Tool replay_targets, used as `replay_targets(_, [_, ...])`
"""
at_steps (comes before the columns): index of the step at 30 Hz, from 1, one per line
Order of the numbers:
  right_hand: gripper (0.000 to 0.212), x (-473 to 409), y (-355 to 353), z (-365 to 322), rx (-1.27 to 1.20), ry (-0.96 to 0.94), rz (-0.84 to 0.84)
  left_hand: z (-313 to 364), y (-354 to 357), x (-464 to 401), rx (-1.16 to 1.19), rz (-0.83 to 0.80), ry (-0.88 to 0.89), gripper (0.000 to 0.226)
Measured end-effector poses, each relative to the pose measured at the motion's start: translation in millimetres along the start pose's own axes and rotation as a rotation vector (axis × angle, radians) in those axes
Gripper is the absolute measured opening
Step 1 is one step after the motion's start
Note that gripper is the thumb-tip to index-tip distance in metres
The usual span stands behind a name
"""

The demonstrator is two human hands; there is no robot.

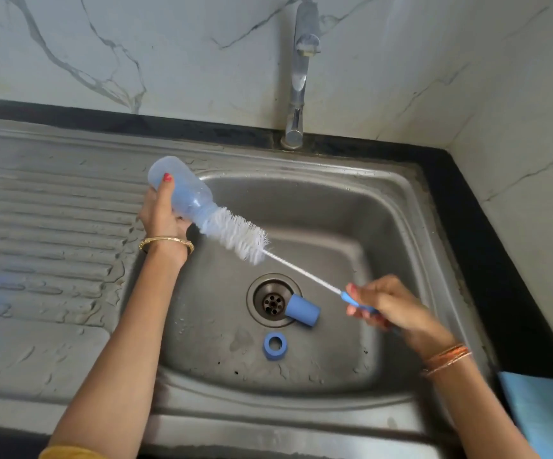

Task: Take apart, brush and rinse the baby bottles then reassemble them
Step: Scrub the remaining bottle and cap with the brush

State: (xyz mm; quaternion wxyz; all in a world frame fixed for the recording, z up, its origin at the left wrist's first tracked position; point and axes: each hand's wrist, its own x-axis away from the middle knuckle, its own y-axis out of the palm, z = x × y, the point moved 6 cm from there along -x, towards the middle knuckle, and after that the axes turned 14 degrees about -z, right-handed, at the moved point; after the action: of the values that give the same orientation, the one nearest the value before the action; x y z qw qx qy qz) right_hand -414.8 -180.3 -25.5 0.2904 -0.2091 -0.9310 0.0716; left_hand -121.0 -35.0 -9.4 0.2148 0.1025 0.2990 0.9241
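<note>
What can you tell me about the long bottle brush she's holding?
The long bottle brush with white bristles has a twisted wire stem and a blue plastic handle. The right hand grips the handle, fingers curled round it. It slants up-left over the steel sink, its bristle tip at the mouth of the translucent blue baby bottle held by the left hand.

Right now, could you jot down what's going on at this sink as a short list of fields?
left hand: grips the bottle, tilted, mouth toward the basin
right hand: holds the brush handle
brush: white bristles mostly outside the bottle mouth, tip at the mouth
cap: blue, lying on its side beside the drain
ring: blue, flat on the sink floor
tap: no water visible
</note>
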Motion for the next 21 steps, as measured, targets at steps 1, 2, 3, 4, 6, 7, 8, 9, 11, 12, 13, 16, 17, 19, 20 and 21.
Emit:
replay_targets(1, [0.041, 2, 7, 4, -0.2, 0.062, -0.167, -2, 1, -1, 0.061, -0.023, -0.021, 0.03])
replay_targets(2, [0.041, 2, 8, 6, -0.264, 0.059, -0.216, -2, 4, -1, 0.113, -0.047, -0.037, 0.035])
replay_targets(3, [0.04, -1, 6, 6, -0.261, 0.008, -0.183, -2, 5, -1, 0.139, -0.046, -0.038, 0.038])
replay_targets(4, [0.035, -2, 2, 3, -0.186, -0.078, -0.103, -1, 3, 0, 0.153, -0.025, -0.031, 0.041])
replay_targets(6, [0.024, -1, -6, -5, 0.091, -0.24, 0.178, -2, -2, 0, 0.133, 0.036, -0.002, 0.042])
replay_targets(7, [0.022, 1, -11, -9, 0.322, -0.298, 0.347, -1, -4, 1, 0.106, 0.067, 0.014, 0.039])
replay_targets(8, [0.022, 5, -12, -13, 0.556, -0.346, 0.505, -1, -5, 2, 0.079, 0.084, 0.028, 0.036])
replay_targets(9, [0.023, 11, -10, -18, 0.703, -0.409, 0.629, -1, -6, 2, 0.055, 0.085, 0.038, 0.034])
replay_targets(11, [0.028, 19, -8, -24, 0.776, -0.467, 0.76, 0, -3, 2, 0.027, 0.047, 0.046, 0.026])
replay_targets(12, [0.029, 19, -9, -26, 0.709, -0.428, 0.744, 0, 0, 3, 0.029, 0.019, 0.047, 0.018])
replay_targets(13, [0.029, 14, -12, -24, 0.562, -0.363, 0.645, -1, 2, 3, 0.044, -0.005, 0.049, 0.012])
replay_targets(16, [0.041, -1, 12, -3, -0.149, -0.016, -0.038, 2, 6, 1, 0.125, -0.054, 0.069, 0.015])
replay_targets(17, [0.042, 1, 22, 2, -0.289, 0.079, -0.184, 4, 6, 0, 0.147, -0.066, 0.078, 0.023])
replay_targets(19, [0.041, -1, 26, 7, -0.336, 0.115, -0.232, 6, 6, -1, 0.155, -0.07, 0.088, 0.027])
replay_targets(20, [0.041, -3, 24, 6, -0.321, 0.085, -0.192, 7, 5, 0, 0.151, -0.067, 0.097, 0.023])
replay_targets(21, [0.038, -6, 21, 4, -0.274, 0.037, -0.124, 6, 4, 0, 0.143, -0.057, 0.107, 0.017])
